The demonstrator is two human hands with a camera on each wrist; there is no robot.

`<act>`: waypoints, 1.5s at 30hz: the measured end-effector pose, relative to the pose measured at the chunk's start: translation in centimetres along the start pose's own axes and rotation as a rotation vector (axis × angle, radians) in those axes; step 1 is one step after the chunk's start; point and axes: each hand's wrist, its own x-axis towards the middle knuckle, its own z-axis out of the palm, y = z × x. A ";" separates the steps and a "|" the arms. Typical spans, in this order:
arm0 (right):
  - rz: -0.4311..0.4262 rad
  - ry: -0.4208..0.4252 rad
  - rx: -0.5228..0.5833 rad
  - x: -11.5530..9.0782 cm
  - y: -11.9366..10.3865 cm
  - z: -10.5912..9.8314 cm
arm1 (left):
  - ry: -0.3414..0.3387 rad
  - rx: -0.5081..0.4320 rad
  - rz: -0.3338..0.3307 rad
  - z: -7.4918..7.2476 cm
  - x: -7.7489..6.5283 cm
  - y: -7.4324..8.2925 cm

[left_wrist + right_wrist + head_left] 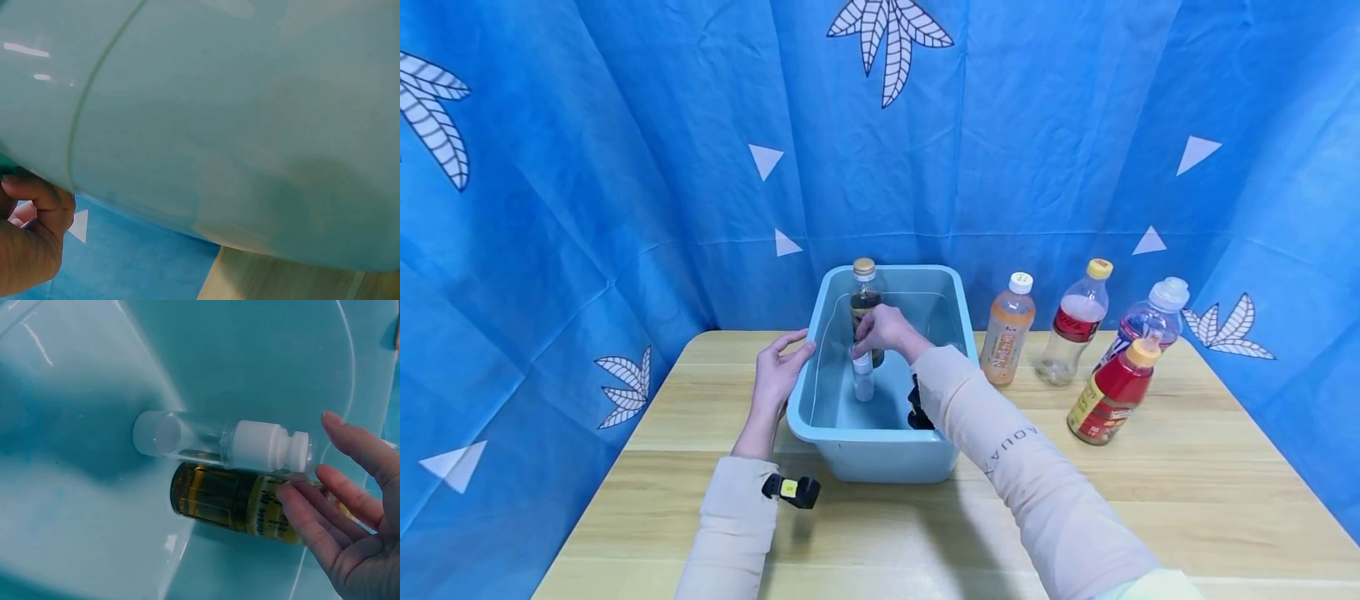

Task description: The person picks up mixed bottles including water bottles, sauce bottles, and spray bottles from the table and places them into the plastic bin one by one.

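Near mid-frame, toppling of the clear bottle (864,386) is being risked through nudging by the right hand (883,327), spread wide beside its white cap (256,445)

Your sleeves (1037,475): off-white, dark lettering on the right one.
Tub before you (883,458): light blue-green.
Small bottle (215,437): clear, white-topped.
Tall bottle (231,506): dark amber, yellow-labelled, tan-capped.
Squeeze bottle (1111,400): red, yellow-labelled, orange-capped.
Curtain facing you (1000,150): blue, white leaves and triangles.

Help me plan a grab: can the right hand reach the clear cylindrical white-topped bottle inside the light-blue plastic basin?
Probably yes: the right hand is beside the bottle at its white top, with nothing visible between.
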 end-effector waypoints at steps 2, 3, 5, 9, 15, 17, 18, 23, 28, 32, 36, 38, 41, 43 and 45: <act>-0.010 0.011 0.001 0.0 -0.1 -0.1 | -0.001 0.001 0.000 0.0 0.0 0.0; -0.016 0.016 -0.001 0.0 -0.1 -0.2 | -0.001 0.001 0.000 0.0 0.0 0.0; -0.031 0.019 -0.001 0.0 -0.2 -0.3 | -0.002 -0.003 0.004 0.0 0.0 -0.1; -0.067 0.029 0.016 -0.3 -0.5 -0.7 | -0.005 -0.011 0.008 0.0 0.0 -0.1; -0.074 0.066 0.079 -0.8 -0.8 -1.5 | -0.011 -0.011 0.020 -0.1 -0.1 -0.1; -0.069 0.075 0.097 -1.0 -1.0 -1.8 | -0.011 -0.011 0.026 -0.1 -0.1 0.0; -0.067 0.078 0.107 -1.1 -1.1 -1.9 | -0.011 -0.011 0.029 -0.1 -0.1 0.0; -0.070 0.087 0.134 -1.4 -1.5 -2.4 | -0.014 -0.017 0.028 0.0 -0.2 0.1; -0.099 0.097 0.165 -2.0 -2.1 -3.0 | -0.019 -0.021 0.023 0.0 -0.2 0.1; -0.129 0.106 0.190 -2.7 -2.9 -3.6 | -0.021 -0.024 0.025 0.0 -0.2 0.1; -0.172 0.118 0.193 -3.4 -3.6 -4.3 | -0.024 -0.024 0.020 0.0 -0.2 0.1; -0.198 0.118 0.203 -3.7 -4.0 -4.6 | -0.024 -0.023 0.019 -0.1 -0.2 0.1; -0.238 0.118 0.209 -4.3 -4.4 -5.2 | -0.026 -0.026 0.020 -0.1 -0.2 0.2; -0.259 0.112 0.228 -4.8 -4.7 -5.5 | -0.024 -0.027 0.022 -0.2 -0.3 0.2; -0.276 0.106 0.246 -5.2 -4.8 -5.9 | -0.024 -0.031 0.021 -0.2 -0.4 0.2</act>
